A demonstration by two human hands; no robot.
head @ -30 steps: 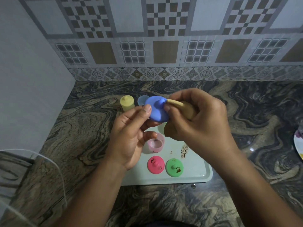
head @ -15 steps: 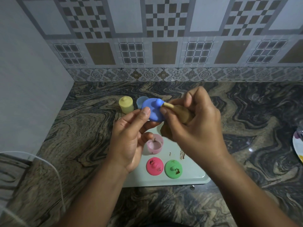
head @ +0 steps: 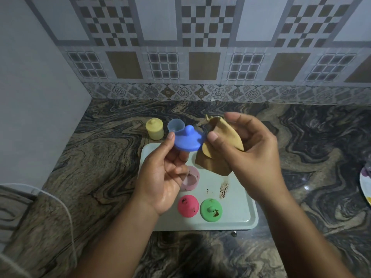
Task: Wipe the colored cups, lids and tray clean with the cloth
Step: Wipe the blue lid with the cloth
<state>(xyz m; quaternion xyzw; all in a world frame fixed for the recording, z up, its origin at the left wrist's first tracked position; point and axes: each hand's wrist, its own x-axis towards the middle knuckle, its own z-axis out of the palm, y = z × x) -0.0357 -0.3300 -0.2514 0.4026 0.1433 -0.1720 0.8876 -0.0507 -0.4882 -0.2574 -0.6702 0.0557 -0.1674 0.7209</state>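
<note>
My left hand (head: 162, 175) pinches a blue lid (head: 188, 140) by its rim, knob up, above the pale green tray (head: 241, 209). Just right of the lid, my right hand (head: 247, 149) grips a tan cloth (head: 218, 149) that hangs down over the tray. On the tray lie a pink cup (head: 191, 180), partly behind my left fingers, a red lid (head: 188, 205) and a green lid (head: 211, 209), both with brown specks. A brown smear (head: 223, 189) marks the tray. Behind the tray stand a yellow lidded cup (head: 155, 129) and an open blue cup (head: 176, 126).
The tray sits on a dark marbled counter (head: 311, 157) against a tiled wall. A patterned plate (head: 365, 187) shows at the right edge. A white cable (head: 66, 213) runs along the left, near the counter's edge.
My right hand has pulled the cloth off the blue lid and apart to the right. The lid has turned from on edge to flat, knob up.
</note>
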